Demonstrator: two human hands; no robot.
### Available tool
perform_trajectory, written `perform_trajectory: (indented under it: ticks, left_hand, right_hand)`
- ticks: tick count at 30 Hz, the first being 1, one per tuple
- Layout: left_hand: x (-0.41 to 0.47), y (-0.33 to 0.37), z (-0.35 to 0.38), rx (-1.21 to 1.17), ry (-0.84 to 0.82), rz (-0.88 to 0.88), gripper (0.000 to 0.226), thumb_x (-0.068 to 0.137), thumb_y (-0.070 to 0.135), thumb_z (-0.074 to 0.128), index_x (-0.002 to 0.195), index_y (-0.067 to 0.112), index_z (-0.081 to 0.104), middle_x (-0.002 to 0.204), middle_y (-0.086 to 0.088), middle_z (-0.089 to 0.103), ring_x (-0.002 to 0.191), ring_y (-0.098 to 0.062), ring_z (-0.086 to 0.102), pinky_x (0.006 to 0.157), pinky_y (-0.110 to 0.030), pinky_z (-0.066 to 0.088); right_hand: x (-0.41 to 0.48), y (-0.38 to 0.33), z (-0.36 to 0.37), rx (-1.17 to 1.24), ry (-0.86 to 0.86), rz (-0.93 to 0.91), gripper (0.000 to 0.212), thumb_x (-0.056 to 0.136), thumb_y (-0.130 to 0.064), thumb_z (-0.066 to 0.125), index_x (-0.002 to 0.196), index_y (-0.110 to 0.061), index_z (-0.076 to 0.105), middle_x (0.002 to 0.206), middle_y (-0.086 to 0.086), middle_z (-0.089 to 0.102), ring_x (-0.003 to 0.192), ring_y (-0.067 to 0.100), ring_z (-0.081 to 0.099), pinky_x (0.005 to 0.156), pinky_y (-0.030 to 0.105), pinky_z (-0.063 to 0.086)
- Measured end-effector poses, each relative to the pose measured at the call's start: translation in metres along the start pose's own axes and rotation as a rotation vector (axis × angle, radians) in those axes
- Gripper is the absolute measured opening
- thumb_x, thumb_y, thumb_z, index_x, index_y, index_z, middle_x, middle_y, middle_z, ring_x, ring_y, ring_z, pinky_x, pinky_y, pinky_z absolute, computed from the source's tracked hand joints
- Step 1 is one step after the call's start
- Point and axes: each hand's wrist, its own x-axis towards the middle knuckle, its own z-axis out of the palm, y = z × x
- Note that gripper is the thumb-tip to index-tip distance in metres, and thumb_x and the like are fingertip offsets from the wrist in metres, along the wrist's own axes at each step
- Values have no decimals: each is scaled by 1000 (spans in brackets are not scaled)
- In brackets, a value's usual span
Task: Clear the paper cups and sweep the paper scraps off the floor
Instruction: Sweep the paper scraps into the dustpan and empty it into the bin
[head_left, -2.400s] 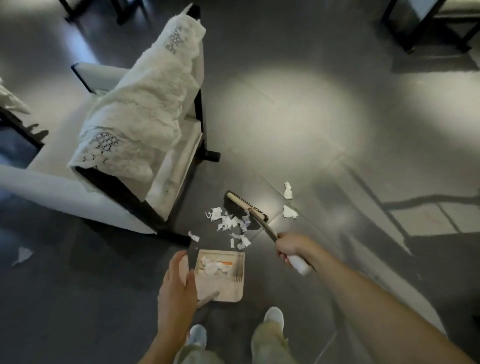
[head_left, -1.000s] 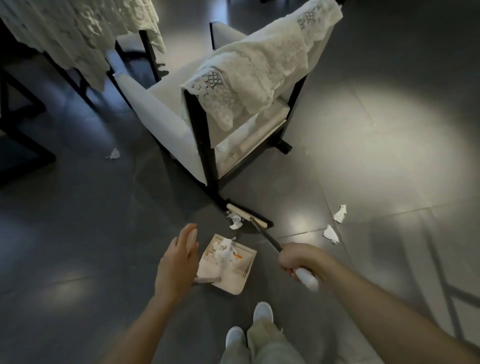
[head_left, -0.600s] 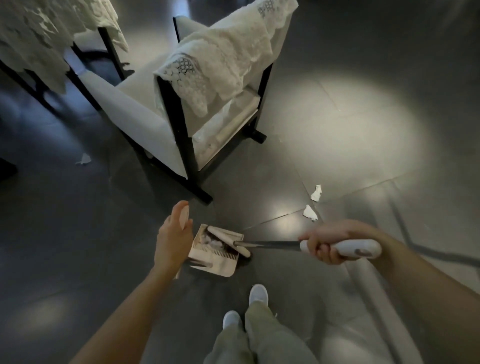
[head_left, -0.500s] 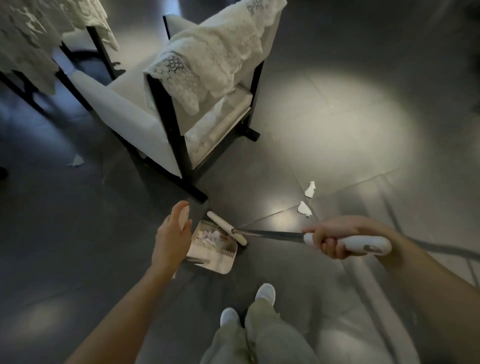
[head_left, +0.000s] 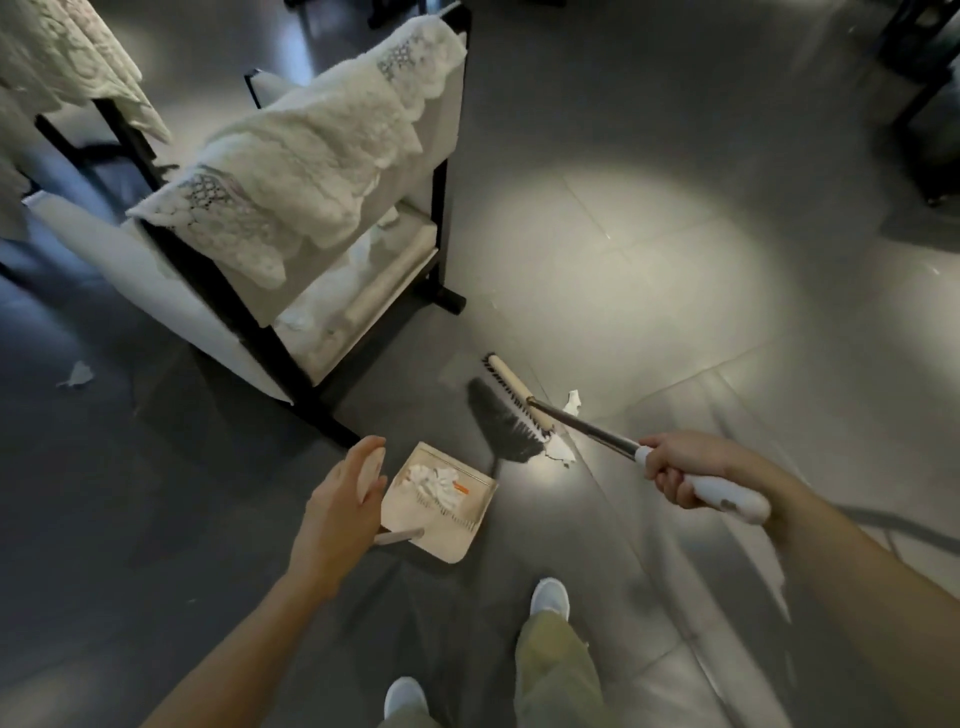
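Since half a second earlier, the broom head (head_left: 514, 397) had swung out of the dustpan (head_left: 441, 525) onto the floor to its right, its long axis slanting away, bristles touching one paper scrap (head_left: 558, 451); a second scrap (head_left: 571, 401) lay just beyond the shaft. Nearer both, the right hand (head_left: 691, 475) was clamped round the broom's white grip, while the left hand (head_left: 337, 499) clasped the dustpan's upright handle.

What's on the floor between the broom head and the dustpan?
Head view: only bare floor, partly in shadow. The scrap at the broom head's near end and the scrap beyond the handle lie away from the dustpan.
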Motion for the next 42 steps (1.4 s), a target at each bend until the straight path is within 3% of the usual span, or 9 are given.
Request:
perform_trajectory:
  ticks: [3, 7, 13, 22, 29, 32, 38, 40, 42]
  left_hand:
    - [14, 23, 31, 73, -12, 46, 38, 96, 22, 48, 132, 33, 43, 117, 2, 56, 99, -18, 56, 84, -33, 45]
    - [30, 49, 69, 170, -35, 107, 39, 95, 21, 50, 133, 25, 46, 110, -3, 60, 87, -18, 62, 78, -33, 50]
    - [53, 78, 109, 247, -91, 221, 39, 93, 25, 54, 125, 37, 36, 92, 2, 58, 69, -18, 60, 62, -32, 51]
    - [66, 99, 129, 242, -106, 140, 42, 95, 25, 49, 137, 28, 41, 105, -1, 57, 81, -17, 58, 73, -31, 47]
    - [46, 83, 112, 255, -60, 93, 43, 97, 25, 44, 139, 31, 37, 106, -7, 56, 82, -28, 60, 74, -42, 50]
    - [21, 62, 88, 237, 66, 101, 39, 97, 23, 44, 129, 40, 31, 100, -11, 59, 74, -32, 62, 69, -45, 53]
    - [-48, 7, 9, 210, 249, 15, 42, 92, 16, 51, 127, 34, 35, 110, 3, 54, 82, -29, 62, 66, -47, 54]
    - [-75, -19, -19, 232, 371, 72, 41, 85, 14, 58, 120, 25, 40, 109, 11, 49, 78, -24, 62, 55, -48, 55]
    - [-97, -51, -49, 149, 458, -77, 45, 86, 10, 62, 118, 31, 38, 111, 0, 60, 84, -31, 65, 65, -50, 55]
  right_hand:
    - [29, -18, -38, -94, 59, -33, 45, 88, 10, 37, 131, 0, 46, 57, 4, 37, 28, 6, 32, 31, 10, 28]
    - [68, -43, -90, -201, 107, -61, 17, 84, 12, 37, 86, -2, 47, 50, 4, 40, 29, 9, 32, 35, 12, 31]
    - [109, -55, -129, -297, 121, -43, 20, 85, 12, 38, 70, 0, 44, 39, 2, 40, 31, 12, 34, 36, 13, 32]
    - [69, 6, -78, -203, -76, 94, 22, 85, 5, 41, 100, -10, 46, 55, 5, 42, 37, 9, 36, 37, 13, 34]
    - [12, -4, -43, -257, -326, 294, 7, 90, -1, 46, 91, -6, 51, 44, 0, 45, 31, 5, 40, 32, 13, 35]
    - [-12, -15, -16, -347, -383, 290, 14, 92, -4, 44, 79, -10, 48, 43, -1, 45, 31, 4, 40, 32, 12, 34]
    - [-59, -34, 77, -601, -388, 113, 20, 89, 1, 45, 102, -13, 50, 44, 0, 46, 35, 4, 39, 33, 12, 33]
    - [-71, -46, 116, -611, -414, 126, 15, 89, 2, 43, 95, -10, 49, 44, 1, 43, 33, 4, 38, 32, 11, 33]
    - [-81, -58, 160, -622, -482, 194, 13, 90, 0, 40, 84, -9, 45, 43, 0, 41, 30, 4, 39, 29, 12, 33]
